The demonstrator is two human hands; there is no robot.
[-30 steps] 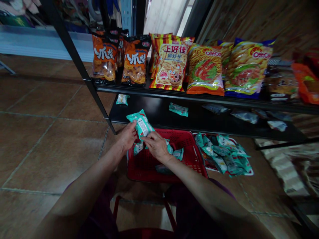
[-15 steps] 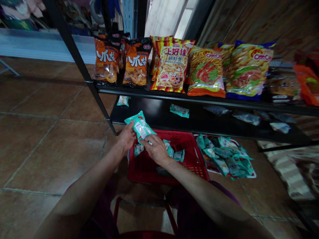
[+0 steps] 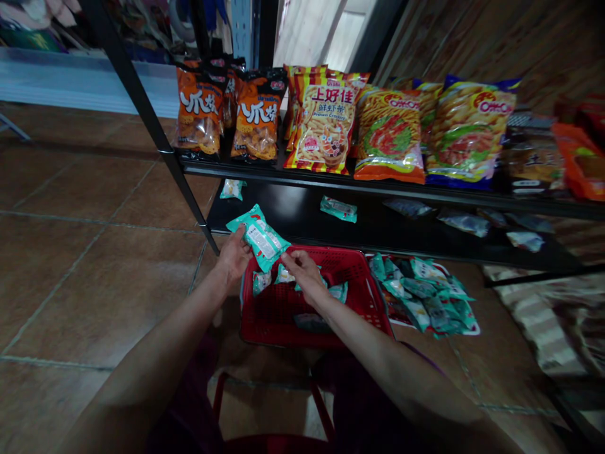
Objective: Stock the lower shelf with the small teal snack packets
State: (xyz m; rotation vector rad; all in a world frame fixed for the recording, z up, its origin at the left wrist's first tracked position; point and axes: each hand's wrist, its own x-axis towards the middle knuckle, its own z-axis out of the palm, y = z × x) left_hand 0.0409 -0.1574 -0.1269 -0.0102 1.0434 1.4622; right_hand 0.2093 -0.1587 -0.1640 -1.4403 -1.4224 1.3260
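Note:
A teal snack bag (image 3: 261,236) with a white label is held tilted above the front-left part of a red basket (image 3: 366,321). My left hand (image 3: 235,253) grips its left edge, thumb on top. At the bag's lower right corner, the fingers of my right hand (image 3: 304,272) pinch the end. Inside the basket lie several similar small packets, among them a teal packet (image 3: 261,282) near the left wall; my right forearm hides some of them.
Beyond the basket, a low black shelf (image 3: 283,217) carries a teal packet (image 3: 338,209) and several pale ones. Larger chip bags (image 3: 326,123) line the shelf above. A tray piled with teal packets (image 3: 428,296) sits right of the basket. A black post (image 3: 142,107) rises at left.
The snack bag has shifted slightly left and its label has turned. My right hand has slid from the bag's face to its lower right corner, showing more of the bag.

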